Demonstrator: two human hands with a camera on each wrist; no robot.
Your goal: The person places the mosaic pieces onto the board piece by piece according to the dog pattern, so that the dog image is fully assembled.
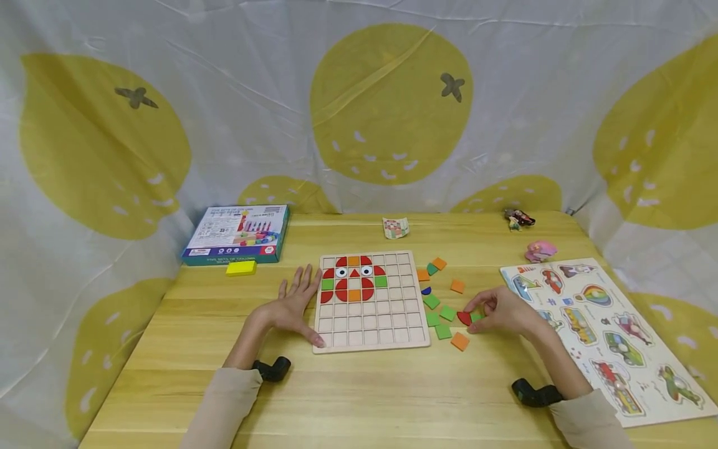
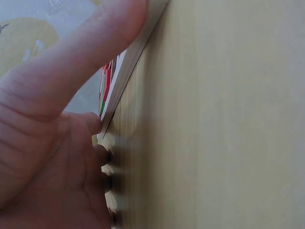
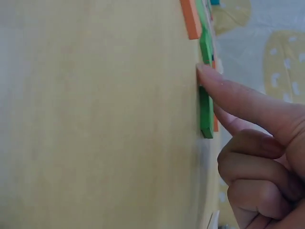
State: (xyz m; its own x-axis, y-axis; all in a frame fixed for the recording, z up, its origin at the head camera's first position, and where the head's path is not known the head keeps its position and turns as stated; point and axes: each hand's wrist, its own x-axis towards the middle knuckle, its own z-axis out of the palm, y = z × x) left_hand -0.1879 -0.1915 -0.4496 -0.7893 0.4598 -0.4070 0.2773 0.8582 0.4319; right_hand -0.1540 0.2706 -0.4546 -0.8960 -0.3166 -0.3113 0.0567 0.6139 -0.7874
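Note:
The wooden grid board (image 1: 387,324) lies flat on the table, its upper-left cells filled with red, orange, green and eye-printed tiles that form a patterned figure. My left hand (image 1: 291,305) rests along the board's left edge with fingers spread, the thumb (image 2: 109,38) at its near-left corner. To the right of the board, my right hand (image 1: 502,312) pinches a red quarter-circle tile (image 1: 463,318) between thumb and index finger. A green tile (image 3: 206,112) lies right under these fingers, partly covered by them; the other fingers are curled in.
Loose green tiles (image 1: 443,331) and orange tiles (image 1: 460,341) lie between board and right hand. A picture puzzle board (image 1: 594,343) sits at right, with a pink toy (image 1: 541,251) behind it. Back left are a box (image 1: 235,234) and a yellow block (image 1: 241,268); a small card (image 1: 396,228) lies behind the board.

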